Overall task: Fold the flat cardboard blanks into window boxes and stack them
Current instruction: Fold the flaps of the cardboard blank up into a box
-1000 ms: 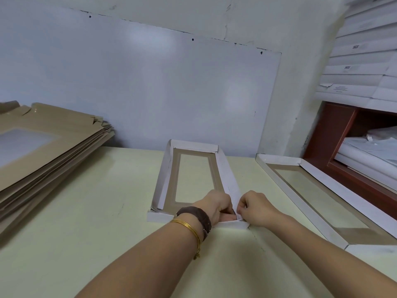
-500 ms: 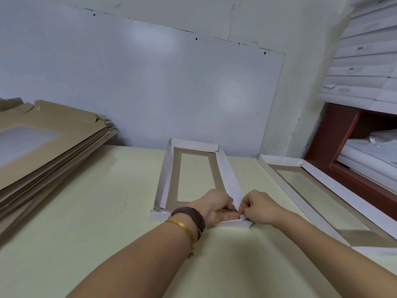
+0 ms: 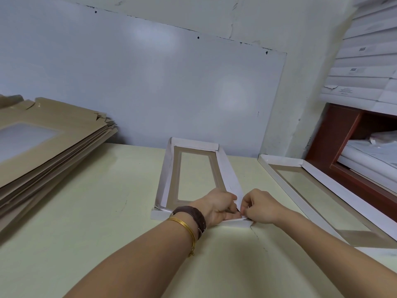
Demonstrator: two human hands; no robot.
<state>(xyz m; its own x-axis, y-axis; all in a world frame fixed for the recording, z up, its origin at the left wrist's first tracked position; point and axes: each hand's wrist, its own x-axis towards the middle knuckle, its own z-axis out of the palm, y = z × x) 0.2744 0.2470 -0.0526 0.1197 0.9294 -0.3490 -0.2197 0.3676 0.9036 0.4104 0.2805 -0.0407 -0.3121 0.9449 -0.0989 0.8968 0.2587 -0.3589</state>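
Observation:
A long window box (image 3: 167, 175) with white walls, brown inside and a clear film pane lies on the pale table (image 3: 90, 211), its long axis pointing away from me. My left hand (image 3: 219, 206) is inside its near right corner, fingers pressing on the near end flap. My right hand (image 3: 261, 206) pinches the same corner from outside, where the right wall meets the near flap. A folded window box (image 3: 322, 179) lies at the right. A tilted stack of flat brown blanks (image 3: 43, 138) with film windows sits at the left.
A whiteboard (image 3: 150, 82) leans against the wall behind the table. A red-brown wooden shelf (image 3: 343, 136) with white sheets stands at the right, with white flat boxes (image 3: 365, 61) stacked on top. My left wrist wears a brown strap and a gold bangle.
Both hands stay at the near right corner, with the fingers shifted slightly on the flap. The camera view has tilted a little; the box has not moved.

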